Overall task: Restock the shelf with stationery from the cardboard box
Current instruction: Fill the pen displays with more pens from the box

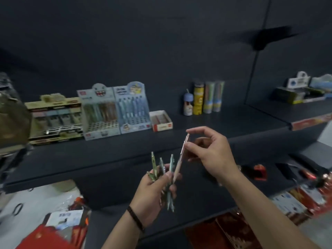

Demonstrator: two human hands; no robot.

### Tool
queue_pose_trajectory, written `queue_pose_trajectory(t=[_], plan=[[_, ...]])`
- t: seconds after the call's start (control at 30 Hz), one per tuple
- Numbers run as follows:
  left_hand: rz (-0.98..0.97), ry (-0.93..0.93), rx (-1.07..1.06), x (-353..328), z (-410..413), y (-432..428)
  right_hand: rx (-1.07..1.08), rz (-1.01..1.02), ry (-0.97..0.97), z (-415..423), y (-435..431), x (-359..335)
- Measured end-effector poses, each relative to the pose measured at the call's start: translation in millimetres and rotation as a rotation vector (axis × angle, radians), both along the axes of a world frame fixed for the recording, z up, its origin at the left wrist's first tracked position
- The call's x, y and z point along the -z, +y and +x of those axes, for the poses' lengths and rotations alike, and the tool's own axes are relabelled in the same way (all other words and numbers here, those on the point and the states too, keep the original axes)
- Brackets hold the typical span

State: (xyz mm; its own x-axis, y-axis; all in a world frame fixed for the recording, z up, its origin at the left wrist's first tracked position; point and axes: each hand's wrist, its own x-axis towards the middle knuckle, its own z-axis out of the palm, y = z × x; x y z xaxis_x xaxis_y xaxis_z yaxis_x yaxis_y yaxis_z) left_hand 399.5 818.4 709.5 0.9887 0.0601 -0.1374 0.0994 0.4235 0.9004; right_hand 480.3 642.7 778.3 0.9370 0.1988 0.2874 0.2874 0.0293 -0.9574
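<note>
**Dark shelf ahead, pens in both hands**

A matt black shelf board [125, 155] runs across the view against a black back wall. Its front edge lies just beyond the hands. The stretch of board straight past the hands is bare; the stock stands further back.

The left hand [152, 193], with a black woven band [135, 219] on its wrist, is curled around a fanned bunch of slim green and teal pens [171, 164], tips pointing up. The right hand [212, 151], up and to the right of it, pinches the top end of a thin pinkish-beige pen [180, 159] between thumb and forefinger. That pen slants down to the left hand's fingers; whether it is still inside the grip there is hard to tell.

Beyond and left of the left hand stand two tiered pen display boxes, one with a grinning-monster header [98, 112] and one pale blue with a cartoon header [133, 108]. A beige cardboard display [53, 119] stands further left. Straight beyond the hands lies a small red-and-white open tray [160, 121]. Beyond the right hand, a cluster of upright printed tubes [206, 99] stands by the wall.

Motion blur smears all labels. The left edge cuts off a blurred olive shape. Below the hands, red packaging on a lower level is too dim to identify.
</note>
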Motion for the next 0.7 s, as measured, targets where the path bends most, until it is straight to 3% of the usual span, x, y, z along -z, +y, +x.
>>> queue_pose_trajectory(t=[0.17,0.5,0.7], plan=[[-0.175,0.006,-0.162,-12.2,33.4,70.7,-0.057,0.062,-0.097,55.2,78.1,-32.5],[-0.179,0.027,-0.580,-42.3,102.3,149.0,-0.077,-0.064,-0.301,202.2,208.8,-49.9],[-0.167,0.001,-0.614,-37.6,124.7,202.6,-0.034,-0.218,-0.531,240.3,288.6,-46.8]])
